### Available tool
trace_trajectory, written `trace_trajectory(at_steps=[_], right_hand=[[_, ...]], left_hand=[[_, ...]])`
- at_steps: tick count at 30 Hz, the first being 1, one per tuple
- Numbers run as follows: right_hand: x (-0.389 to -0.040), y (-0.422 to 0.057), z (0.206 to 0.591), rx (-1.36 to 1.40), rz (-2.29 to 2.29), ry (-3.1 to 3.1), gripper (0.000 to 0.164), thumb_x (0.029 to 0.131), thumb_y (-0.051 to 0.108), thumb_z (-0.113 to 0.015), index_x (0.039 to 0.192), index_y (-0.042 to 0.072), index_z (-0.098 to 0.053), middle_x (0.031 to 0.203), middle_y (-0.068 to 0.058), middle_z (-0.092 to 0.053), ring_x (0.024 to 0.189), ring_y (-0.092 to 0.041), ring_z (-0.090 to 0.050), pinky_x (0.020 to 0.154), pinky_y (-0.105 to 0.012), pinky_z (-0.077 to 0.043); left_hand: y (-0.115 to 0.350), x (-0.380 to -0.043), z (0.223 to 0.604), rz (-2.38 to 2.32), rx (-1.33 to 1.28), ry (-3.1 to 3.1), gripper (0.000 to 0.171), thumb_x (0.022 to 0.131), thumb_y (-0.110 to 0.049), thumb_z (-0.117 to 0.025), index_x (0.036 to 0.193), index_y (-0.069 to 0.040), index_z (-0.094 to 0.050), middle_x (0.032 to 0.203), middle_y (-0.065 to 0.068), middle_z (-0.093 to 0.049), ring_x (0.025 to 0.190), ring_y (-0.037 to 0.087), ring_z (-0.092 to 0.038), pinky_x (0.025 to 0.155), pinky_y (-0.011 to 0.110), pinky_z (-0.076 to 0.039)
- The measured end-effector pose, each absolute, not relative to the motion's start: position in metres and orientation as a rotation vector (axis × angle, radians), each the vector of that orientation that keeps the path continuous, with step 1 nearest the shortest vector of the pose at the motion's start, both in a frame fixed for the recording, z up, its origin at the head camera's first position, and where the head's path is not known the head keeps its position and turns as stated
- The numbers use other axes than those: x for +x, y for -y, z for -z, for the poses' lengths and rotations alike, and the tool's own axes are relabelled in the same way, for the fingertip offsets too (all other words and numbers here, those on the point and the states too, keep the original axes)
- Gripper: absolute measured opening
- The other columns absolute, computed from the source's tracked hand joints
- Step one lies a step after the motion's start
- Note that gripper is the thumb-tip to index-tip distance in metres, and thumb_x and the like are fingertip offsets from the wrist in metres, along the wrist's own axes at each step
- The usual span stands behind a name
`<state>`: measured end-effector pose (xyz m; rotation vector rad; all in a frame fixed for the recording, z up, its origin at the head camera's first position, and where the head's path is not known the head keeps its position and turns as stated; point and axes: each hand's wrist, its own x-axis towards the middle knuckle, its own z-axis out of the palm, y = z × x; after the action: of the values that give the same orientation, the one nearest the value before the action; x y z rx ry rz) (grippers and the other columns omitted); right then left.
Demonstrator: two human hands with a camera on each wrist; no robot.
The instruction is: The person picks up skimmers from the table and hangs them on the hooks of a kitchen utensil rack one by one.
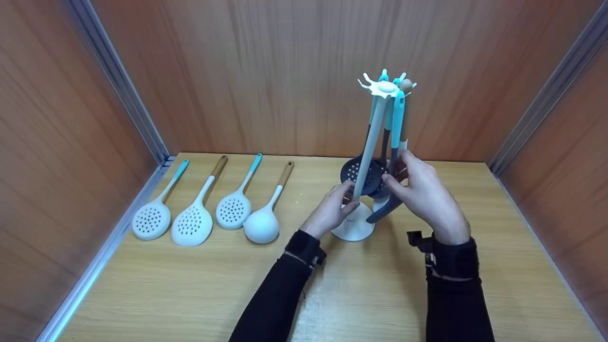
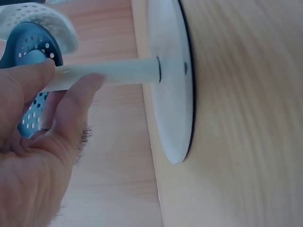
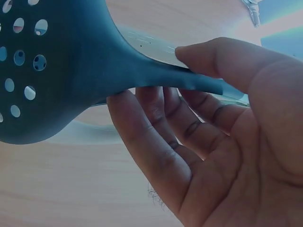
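Stand (image 1: 369,147): white, right of centre in the head frame; upright, round base, slim pole, crown of curved hooks at the top. Lower pole gripped by the left hand (image 1: 330,209). Turner (image 1: 398,118): cyan handle, dark perforated blade; handle end up at the crown, blade slanting toward lower left, neck between thumb and fingers of the right hand (image 1: 427,192).

There are 3 white perforated-headed utensils (image 1: 192,225), 1 white round-bowled ladle (image 1: 261,227), 3 dark-headed, turquoise-handled utensils (image 1: 397,124), 1 brown-handled hanging utensil (image 1: 406,85), 1 white round-based stand (image 1: 369,147) and 2 bare hands (image 1: 427,194).
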<state>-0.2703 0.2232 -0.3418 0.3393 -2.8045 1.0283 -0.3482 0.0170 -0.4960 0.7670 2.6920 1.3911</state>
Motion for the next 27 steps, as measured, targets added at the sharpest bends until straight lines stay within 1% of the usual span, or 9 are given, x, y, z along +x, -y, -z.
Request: trace_trajectory(at_steps=[3,6,10,15,18,22,27], right_hand=[[-0.269,-0.222,0.342,0.329,-1.017,2.771,0.031,0.105,0.025,-0.065,0.130,0.010,-0.055,0.121,-0.011,-0.069,0.113,-0.029,-0.071,0.093,-0.051,-0.062],[-0.267,-0.221,0.340,0.311,-1.021,2.721,0.033,0.105,0.026,-0.064,0.132,0.009,-0.054,0.121,-0.011,-0.067,0.113,-0.029,-0.069,0.094,-0.051,-0.062],[-0.262,-0.219,0.337,0.275,-1.021,2.645,0.035,0.106,0.025,-0.064,0.135,0.009,-0.054,0.122,-0.012,-0.066,0.113,-0.029,-0.067,0.093,-0.052,-0.063],[-0.255,-0.216,0.333,0.236,-1.030,2.571,0.033,0.106,0.024,-0.064,0.135,0.010,-0.055,0.124,-0.010,-0.065,0.111,-0.026,-0.067,0.091,-0.049,-0.064],[-0.251,-0.214,0.330,0.233,-1.030,2.544,0.033,0.106,0.024,-0.064,0.135,0.010,-0.056,0.126,-0.010,-0.064,0.111,-0.026,-0.067,0.089,-0.048,-0.064],[-0.248,-0.212,0.329,0.227,-1.015,2.542,0.032,0.106,0.024,-0.064,0.133,0.010,-0.057,0.125,-0.010,-0.064,0.111,-0.026,-0.067,0.089,-0.048,-0.064],[-0.246,-0.209,0.329,0.228,-0.988,2.530,0.030,0.105,0.024,-0.065,0.131,0.010,-0.058,0.121,-0.009,-0.066,0.108,-0.024,-0.068,0.087,-0.046,-0.065]], left_hand=[[-0.014,-0.348,0.494,-1.384,0.814,-2.672,0.033,0.106,-0.017,-0.064,0.137,-0.022,-0.055,0.127,0.006,-0.068,0.122,0.022,-0.069,0.104,0.033,-0.059],[-0.011,-0.349,0.492,-1.381,0.831,-2.636,0.032,0.107,-0.017,-0.062,0.137,-0.022,-0.055,0.129,0.005,-0.067,0.125,0.021,-0.068,0.106,0.032,-0.059],[-0.006,-0.350,0.490,-1.367,0.829,-2.591,0.033,0.107,-0.019,-0.061,0.139,-0.026,-0.055,0.135,0.001,-0.065,0.129,0.020,-0.067,0.107,0.034,-0.058],[0.000,-0.350,0.486,-1.330,0.832,-2.552,0.037,0.108,-0.021,-0.060,0.143,-0.030,-0.053,0.142,0.001,-0.063,0.133,0.022,-0.065,0.111,0.041,-0.056],[0.004,-0.348,0.483,-1.300,0.836,-2.550,0.039,0.108,-0.022,-0.060,0.146,-0.031,-0.052,0.141,0.001,-0.064,0.133,0.021,-0.065,0.113,0.043,-0.055],[0.008,-0.347,0.477,-1.254,0.844,-2.571,0.041,0.108,-0.022,-0.060,0.148,-0.029,-0.052,0.140,0.001,-0.066,0.133,0.020,-0.065,0.114,0.042,-0.054],[0.013,-0.345,0.468,-1.204,0.775,-2.606,0.039,0.109,-0.025,-0.059,0.148,-0.031,-0.054,0.141,0.000,-0.067,0.133,0.019,-0.064,0.113,0.042,-0.055]])
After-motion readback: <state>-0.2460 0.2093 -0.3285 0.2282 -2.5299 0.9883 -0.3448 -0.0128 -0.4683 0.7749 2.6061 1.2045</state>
